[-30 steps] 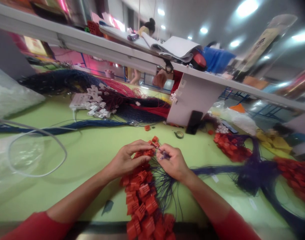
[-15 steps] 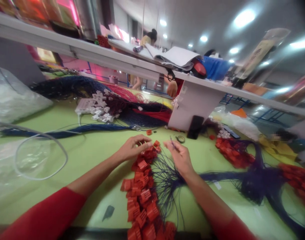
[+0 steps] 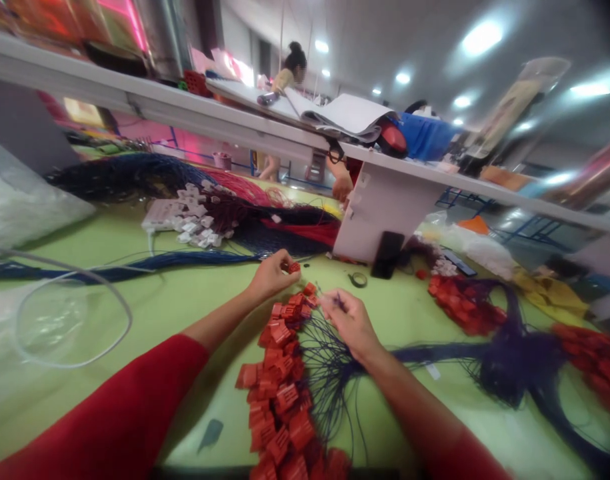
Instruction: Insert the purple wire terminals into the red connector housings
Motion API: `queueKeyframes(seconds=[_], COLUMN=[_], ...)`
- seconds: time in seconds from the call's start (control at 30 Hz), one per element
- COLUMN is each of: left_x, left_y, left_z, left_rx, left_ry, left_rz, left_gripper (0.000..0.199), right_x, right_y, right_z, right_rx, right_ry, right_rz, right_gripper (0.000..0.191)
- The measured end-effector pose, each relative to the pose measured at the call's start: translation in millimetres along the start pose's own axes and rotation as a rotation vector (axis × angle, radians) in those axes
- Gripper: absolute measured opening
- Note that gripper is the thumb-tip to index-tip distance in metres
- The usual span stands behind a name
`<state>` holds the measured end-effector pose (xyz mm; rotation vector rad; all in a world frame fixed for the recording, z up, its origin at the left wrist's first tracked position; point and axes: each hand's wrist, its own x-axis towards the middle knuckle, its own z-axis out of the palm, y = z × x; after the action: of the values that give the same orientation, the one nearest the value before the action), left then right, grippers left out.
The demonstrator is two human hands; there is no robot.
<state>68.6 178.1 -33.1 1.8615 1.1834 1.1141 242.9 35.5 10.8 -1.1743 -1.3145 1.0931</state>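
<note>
— Red plastic block connectors, dozens of them, in a long heap on a pale green worktable, with thin dark blue wires fanning out to the right. Left hand's state?

— Left hand raised just past the far end of the heap, fingertips pinched on one small red connector.

— Right hand?

— Low over the fanned wires, fingers curled together. Gripping a wire or only touching one? Too small to tell.

— Latest change?

— Hands wider apart than a moment ago, left hand farther up the table, with that single connector away from the heap.

— Farther off?

— To the right, a second cluster of red connectors on dark blue wires, then a black phone and a small tape roll. Beyond the heap, white connectors among more wire bundles.
</note>
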Motion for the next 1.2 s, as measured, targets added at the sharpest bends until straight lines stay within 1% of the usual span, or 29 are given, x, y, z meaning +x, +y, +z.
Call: queueKeyframes(seconds=[0.07, 0.2, 0.23, 0.3, 0.33, 0.4, 0.47, 0.5, 0.57, 0.63, 0.7, 0.8, 0.87, 0.97, 1.03, 1.2], left_x=[-16.7, -58.7, -68.8, -85.8, -92.4, -101.9, -107.3, -108.9, -111.1, -112.7, -114.5, -116.8, -117.7, -117.9, -117.9, -118.4], left_y=[8.2, 33.2, 39.4, 49.6, 53.1, 57.7, 60.1, 60.9, 62.6, 63.9, 64.4, 62.7, 60.0, 55.5, 53.5, 53.9], left_z=[-5.5, -17.1, -19.5, -22.7, -23.5, -23.6, -22.1, -21.1, -19.1, -17.9, -18.0, -20.4, -21.8, -21.9, -20.9, -19.8], left_rx=[-0.088, -0.229, -0.261, -0.278, -0.28, -0.296, -0.336, -0.353, -0.369, -0.379, -0.392, -0.426, -0.43, -0.369, -0.32, -0.244], left_ry=[-0.016, -0.065, -0.067, -0.029, -0.011, 0.001, -0.013, -0.018, -0.02, -0.022, -0.04, -0.121, -0.143, -0.075, -0.02, 0.028], left_rz=[-0.015, -0.024, -0.009, 0.031, 0.032, -0.016, -0.064, -0.062, -0.014, 0.039, 0.063, 0.055, 0.046, 0.053, 0.086, 0.199], left_gripper=[0.03, 0.045, 0.045, 0.039, 0.036, 0.034, 0.033, 0.032, 0.03, 0.029, 0.029, 0.031, 0.033, 0.032, 0.03, 0.026], right_x=[-1.3, -5.6, -6.9, -9.9, -11.4, -14.5, -17.4, -18.5, -20.2, -20.8, -20.5, -19.4, -19.0, -19.2, -19.5, -18.9], right_y=[-0.6, -2.1, -2.9, -5.3, -6.6, -9.0, -10.4, -10.7, -10.7, -10.8, -11.4, -13.4, -15.0, -16.8, -16.9, -14.8], right_z=[2.3, 5.7, 6.0, 6.1, 6.1, 6.4, 7.2, 7.8, 8.8, 9.3, 8.8, 6.4, 4.7, 4.1, 4.9, 6.3], right_rx=[-0.026, -0.092, -0.101, -0.115, -0.119, -0.109, -0.077, -0.06, -0.046, -0.05, -0.056, -0.061, -0.067, -0.06, -0.043, -0.016], right_ry=[0.007, -0.016, -0.028, -0.06, -0.079, -0.133, -0.192, -0.215, -0.241, -0.246, -0.243, -0.235, -0.231, -0.242, -0.263, -0.305], right_rz=[-0.039, -0.046, -0.057, -0.073, -0.066, -0.018, 0.026, 0.037, 0.05, 0.056, 0.058, 0.066, 0.078, 0.089, 0.094, 0.104], right_gripper=[0.036, 0.033, 0.032, 0.03, 0.031, 0.035, 0.04, 0.042, 0.044, 0.044, 0.043, 0.043, 0.042, 0.04, 0.039, 0.038])
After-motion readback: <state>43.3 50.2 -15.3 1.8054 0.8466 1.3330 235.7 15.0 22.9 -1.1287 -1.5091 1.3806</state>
